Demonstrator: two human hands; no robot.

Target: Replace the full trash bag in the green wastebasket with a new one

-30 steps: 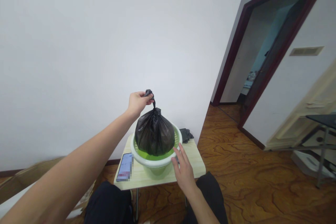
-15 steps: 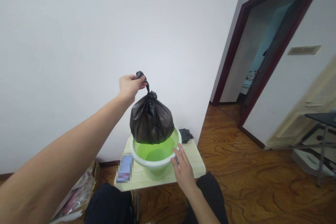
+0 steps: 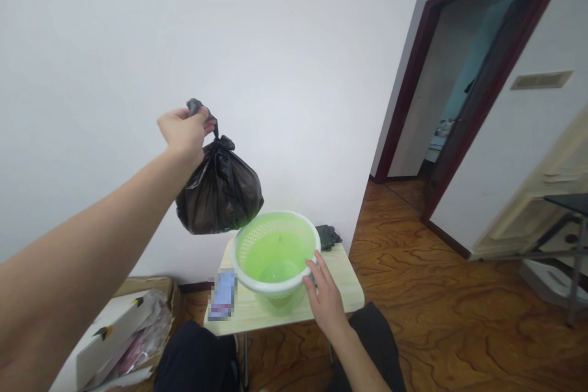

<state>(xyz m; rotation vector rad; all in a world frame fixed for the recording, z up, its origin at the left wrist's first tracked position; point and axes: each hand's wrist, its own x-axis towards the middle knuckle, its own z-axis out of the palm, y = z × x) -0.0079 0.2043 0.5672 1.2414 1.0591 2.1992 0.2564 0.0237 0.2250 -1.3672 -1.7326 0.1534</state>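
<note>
A tied black bag point(image 3: 221, 193) hangs in the air just below the left hand's fingers, full and rounded, with its knot close under the fingertips. The left hand point(image 3: 184, 131) has its fingers narrow, pinched around the twisted top of the bag, and a scrap of black plastic pokes out above them. Below and to the right of those fingers, beside the bag's lower edge, stands a green basket point(image 3: 271, 287) with a white rim and holes around its upper wall. The right hand point(image 3: 325, 297) is at the near right side of that rim, fingers moderately spread, fingertips against the rim and the thumb lower down at the outer side.

The basket sits upright on a small pale table point(image 3: 342, 285), which lies under the right fingers. To the left of the right fingers, past the basket, a phone point(image 3: 224, 294) lies on the table, blurred into blocks. Beyond the right fingertips, at the table's far right, is 1 crumpled black plastic heap point(image 3: 329, 237).

Well below the left fingers, a cardboard box point(image 3: 171, 295) on the floor point(image 3: 441, 318) holds white pieces and clear plastic. Behind both hands' fingers rises a white wall point(image 3: 285, 43).
</note>
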